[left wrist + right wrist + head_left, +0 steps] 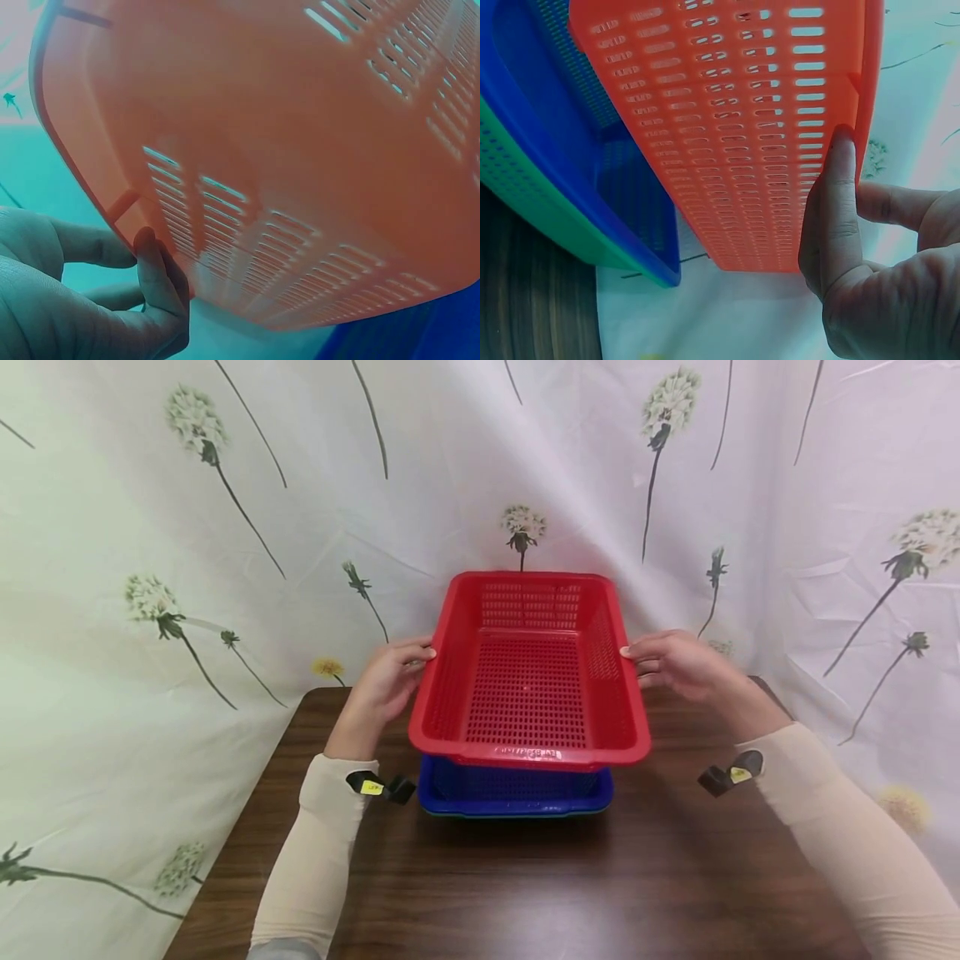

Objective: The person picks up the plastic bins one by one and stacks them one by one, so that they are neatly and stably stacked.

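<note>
A red plastic basket (pixel 525 693) with slotted walls and floor is held up in the head view, its near edge tipped down. My left hand (pixel 393 681) grips its left rim, the thumb above and fingers beneath. On the opposite rim, my right hand (pixel 678 664) pinches in the same way. Below it a blue basket (pixel 517 806) is nested in a green basket (pixel 517 816) on the table, largely hidden by the red one. The right wrist view shows the blue basket (pixel 551 139) inside the green basket (pixel 547 202), apart from the red basket (pixel 727 135).
The dark wooden table (pixel 510 885) reaches back to a white curtain (pixel 315 485) printed with dandelions. Black wrist cameras are strapped over both pale sleeves (pixel 315 860).
</note>
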### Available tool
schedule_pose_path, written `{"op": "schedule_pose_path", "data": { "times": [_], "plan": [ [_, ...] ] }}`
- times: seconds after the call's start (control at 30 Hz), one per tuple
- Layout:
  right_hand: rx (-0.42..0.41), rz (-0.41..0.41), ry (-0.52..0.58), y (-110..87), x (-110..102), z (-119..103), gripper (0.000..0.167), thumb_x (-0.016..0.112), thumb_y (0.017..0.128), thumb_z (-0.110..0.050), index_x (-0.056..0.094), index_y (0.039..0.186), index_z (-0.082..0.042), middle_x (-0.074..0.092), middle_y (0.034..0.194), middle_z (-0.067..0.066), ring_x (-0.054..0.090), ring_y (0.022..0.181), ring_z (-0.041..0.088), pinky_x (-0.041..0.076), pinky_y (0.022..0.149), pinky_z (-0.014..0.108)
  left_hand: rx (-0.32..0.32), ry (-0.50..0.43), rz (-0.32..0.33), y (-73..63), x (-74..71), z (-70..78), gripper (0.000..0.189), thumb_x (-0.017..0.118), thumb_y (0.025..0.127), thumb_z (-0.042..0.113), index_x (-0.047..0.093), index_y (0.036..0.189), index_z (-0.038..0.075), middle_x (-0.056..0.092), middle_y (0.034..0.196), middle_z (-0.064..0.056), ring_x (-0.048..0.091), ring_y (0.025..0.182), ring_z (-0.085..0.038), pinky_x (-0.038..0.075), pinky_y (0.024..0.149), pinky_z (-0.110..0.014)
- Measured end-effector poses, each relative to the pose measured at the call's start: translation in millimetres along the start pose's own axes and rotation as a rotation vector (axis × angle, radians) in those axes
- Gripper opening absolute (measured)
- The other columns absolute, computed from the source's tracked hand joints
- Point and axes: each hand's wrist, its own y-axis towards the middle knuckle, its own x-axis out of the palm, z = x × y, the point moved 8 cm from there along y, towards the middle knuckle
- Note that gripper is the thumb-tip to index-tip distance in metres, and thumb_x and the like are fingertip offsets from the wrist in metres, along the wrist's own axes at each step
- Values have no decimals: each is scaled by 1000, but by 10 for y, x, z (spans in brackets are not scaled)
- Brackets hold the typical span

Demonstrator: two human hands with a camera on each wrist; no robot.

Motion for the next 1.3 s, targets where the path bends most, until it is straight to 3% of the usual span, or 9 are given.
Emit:
{"op": "schedule_pose_path", "data": {
  "times": [0.27,0.5,0.7,0.83,1.0,1.17,1.3],
  "plan": [
    [-7,-18,-30,59,113,47,23,59,107,-9,66,121,8,77,92,0,75,87,13,65,81,31,3,16,-10,-69,-105,-15,39,50,103,-6,53,142,-10,72,104,1,69,90,-11,59,80,-21],
    [3,-19,-33,79,168,107,20,59,107,-9,69,115,6,77,90,1,77,85,15,66,79,33,-14,43,9,-121,-192,-63,32,52,104,-3,59,135,-6,67,111,0,68,93,-11,58,81,-20],
    [11,-4,-28,107,196,178,24,61,106,-9,63,121,11,76,90,1,77,85,15,66,78,33,-30,92,23,-147,-261,-135,45,51,105,0,50,149,-10,64,117,0,68,92,-9,59,81,-18],
    [8,-7,-37,135,215,233,29,60,107,-9,60,125,14,76,91,1,76,84,15,66,78,32,-29,146,23,-158,-302,-180,51,51,105,2,44,154,-12,68,112,2,70,90,-6,59,82,-18],
    [6,-26,-75,170,261,319,39,60,107,-12,56,132,17,77,91,2,77,83,14,66,78,31,-40,260,49,-182,-373,-251,51,58,104,7,50,151,-11,71,109,0,72,89,-8,62,82,-20],
    [25,-23,-73,189,281,421,39,60,107,-12,56,132,17,76,88,2,75,79,13,66,76,30,-53,403,52,-208,-427,-345,48,66,104,14,58,147,-6,71,121,-10,72,93,-11,63,84,-24],
    [36,-38,-42,234,306,512,34,59,106,-7,56,128,19,75,83,1,71,74,11,66,73,31,-70,464,47,-219,-469,-430,46,67,105,16,60,146,-4,69,133,-21,73,94,-12,64,88,-26]
  ]
}}
